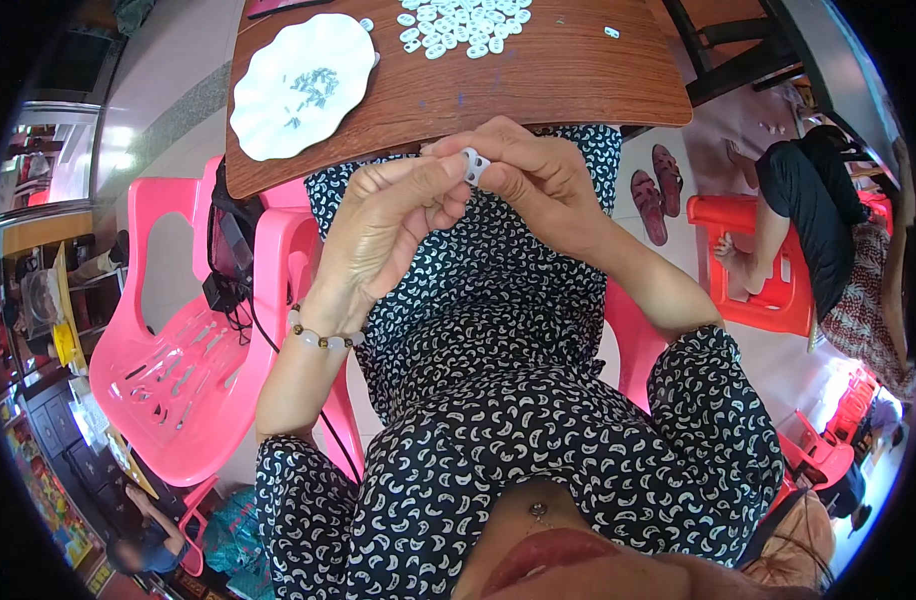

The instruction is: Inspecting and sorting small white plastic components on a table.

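Note:
Between the fingertips of both hands is a small white oval plastic piece with dark holes [475, 166], held just off the table's near edge above my lap. My left hand [398, 205] pinches it from the left, thumb on top. My right hand [543, 180] grips its other side between thumb and bent fingers. Past my hands, a white scalloped plate [268, 75] holds a scatter of tiny grey slivers [316, 88]. A heap of similar white oval pieces [463, 22] lies at the table's far middle.
The brown wooden table [538, 90] has a single white piece [612, 32] at its far right. A pink plastic chair [178, 380] with a dark bag [236, 230] stands at left. Sandals [653, 195] lie on the floor at right, near a person's bare legs and a red stool [763, 290].

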A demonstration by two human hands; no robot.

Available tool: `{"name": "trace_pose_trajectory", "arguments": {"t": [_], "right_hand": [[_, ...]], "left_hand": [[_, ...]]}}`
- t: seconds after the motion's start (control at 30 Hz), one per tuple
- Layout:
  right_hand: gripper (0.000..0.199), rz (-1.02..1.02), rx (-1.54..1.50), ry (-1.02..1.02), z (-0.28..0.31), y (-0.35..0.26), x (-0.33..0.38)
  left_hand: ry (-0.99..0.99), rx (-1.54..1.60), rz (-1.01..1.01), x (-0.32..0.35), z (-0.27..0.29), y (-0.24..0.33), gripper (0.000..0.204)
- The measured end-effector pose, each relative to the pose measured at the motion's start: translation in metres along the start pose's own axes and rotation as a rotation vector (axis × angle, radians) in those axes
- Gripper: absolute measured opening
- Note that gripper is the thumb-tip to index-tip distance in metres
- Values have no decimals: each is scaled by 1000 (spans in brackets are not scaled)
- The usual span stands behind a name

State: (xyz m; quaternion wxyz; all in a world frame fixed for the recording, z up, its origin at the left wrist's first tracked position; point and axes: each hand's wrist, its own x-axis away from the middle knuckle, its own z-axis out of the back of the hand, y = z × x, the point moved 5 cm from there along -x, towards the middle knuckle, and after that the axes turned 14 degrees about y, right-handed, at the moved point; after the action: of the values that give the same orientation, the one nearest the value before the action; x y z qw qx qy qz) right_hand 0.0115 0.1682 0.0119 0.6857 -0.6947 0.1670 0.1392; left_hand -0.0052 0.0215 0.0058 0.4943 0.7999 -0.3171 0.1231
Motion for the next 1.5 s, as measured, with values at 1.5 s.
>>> {"name": "trace_pose_trajectory", "arguments": {"t": [1.5], "right_hand": [[46, -269, -210, -93, 3, 28, -6]], "left_hand": [[30, -90, -119, -25, 1, -3, 20]]}}
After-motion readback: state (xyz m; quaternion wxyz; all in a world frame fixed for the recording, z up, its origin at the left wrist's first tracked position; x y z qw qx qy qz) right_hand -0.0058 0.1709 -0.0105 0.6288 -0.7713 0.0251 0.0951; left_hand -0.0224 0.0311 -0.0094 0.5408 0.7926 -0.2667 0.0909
